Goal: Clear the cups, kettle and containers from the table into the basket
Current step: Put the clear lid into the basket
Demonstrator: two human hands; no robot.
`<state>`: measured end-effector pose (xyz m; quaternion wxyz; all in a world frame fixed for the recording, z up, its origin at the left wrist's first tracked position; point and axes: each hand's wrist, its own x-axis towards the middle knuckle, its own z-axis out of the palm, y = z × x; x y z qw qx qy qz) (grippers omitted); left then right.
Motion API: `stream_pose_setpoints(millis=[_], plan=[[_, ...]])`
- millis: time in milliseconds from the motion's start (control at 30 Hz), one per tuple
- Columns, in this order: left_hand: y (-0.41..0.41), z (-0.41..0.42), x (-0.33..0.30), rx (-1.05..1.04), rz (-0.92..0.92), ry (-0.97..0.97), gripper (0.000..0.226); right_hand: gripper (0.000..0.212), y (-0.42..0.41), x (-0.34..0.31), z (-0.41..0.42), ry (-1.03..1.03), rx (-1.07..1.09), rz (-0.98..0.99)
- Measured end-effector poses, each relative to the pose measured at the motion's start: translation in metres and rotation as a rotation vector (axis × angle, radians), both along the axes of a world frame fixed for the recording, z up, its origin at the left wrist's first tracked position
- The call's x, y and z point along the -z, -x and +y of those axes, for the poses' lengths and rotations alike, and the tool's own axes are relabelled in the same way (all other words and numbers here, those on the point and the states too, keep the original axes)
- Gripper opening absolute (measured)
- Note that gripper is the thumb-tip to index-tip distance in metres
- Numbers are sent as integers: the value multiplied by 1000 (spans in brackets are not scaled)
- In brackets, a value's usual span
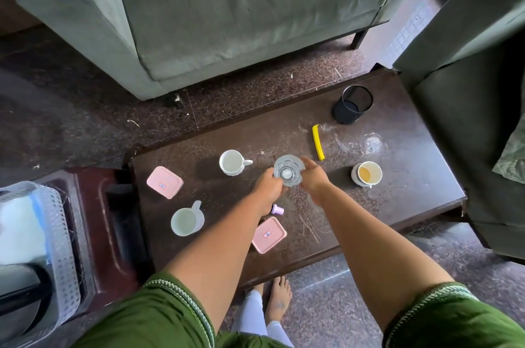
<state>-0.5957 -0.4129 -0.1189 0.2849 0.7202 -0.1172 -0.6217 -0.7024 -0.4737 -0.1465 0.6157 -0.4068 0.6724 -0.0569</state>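
Both hands meet at the middle of the dark tabletop (412,177), around a clear glass vessel (288,171) seen from straight above. The left hand (270,187) curls against its near-left side and the right hand (312,177) cups its right side, so the two appear to be gripping it between them. Whether it has left the surface cannot be told from this angle.

By my reading the clearing has barely begun. On the tabletop there are a white mug (233,162) beyond the left hand, a pale mug (186,219) nearer the left edge, a cup holding yellowish liquid (367,173) to the right, and two pink lidded containers, one (164,182) at the left and one (268,234) near the front edge. A small purple bottle (277,209) peeks out from under the left forearm. A yellow strip (318,142) and a black mesh pot (352,104) sit farther back.

The white perforated basket (61,234) stands on a dark red stool (113,217) at the left, cut off by the frame. Something white and something dark lie inside it, but I cannot identify them. No kettle is plainly recognisable; the glass vessel may be it, though no handle or spout shows.
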Motion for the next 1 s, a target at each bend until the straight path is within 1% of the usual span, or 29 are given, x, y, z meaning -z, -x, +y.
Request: stream_pose_setpoints(millis=[133, 233, 333, 367, 433, 500, 567, 667, 733, 800, 900, 1000], plan=[[0, 7, -1, 2, 21, 31, 27, 65, 1, 0, 3, -23, 30, -11], [0, 10, -2, 9, 69, 20, 42, 66, 2, 1, 6, -7, 18, 4], [1, 12, -6, 101, 31, 6, 53, 67, 3, -4, 9, -1, -2, 18], [0, 13, -8, 157, -26, -5, 56, 68, 4, -7, 11, 1, -23, 27], [-4, 15, -14, 291, -221, -46, 62, 72, 5, -16, 16, 27, -73, 88], [-8, 19, -22, 341, -353, -49, 63, 73, 5, -29, 20, 95, -95, 176], [-9, 24, -34, 350, -420, -9, 62, 74, 4, -43, 25, 160, -91, 223], [-11, 33, -54, 346, -495, 74, 61, 74, -4, -71, 32, 234, -49, 198], [-16, 40, -70, 347, -562, 130, 60, 75, -12, -93, 37, 271, -67, 179], [-22, 51, -88, 339, -632, 189, 59, 70, -22, -116, 44, 313, -107, 166], [-35, 71, -116, 305, -722, 226, 59, 58, -41, -148, 63, 395, -172, 160], [-57, 98, -142, 282, -855, 280, 59, 53, -62, -175, 85, 454, -249, 146]])
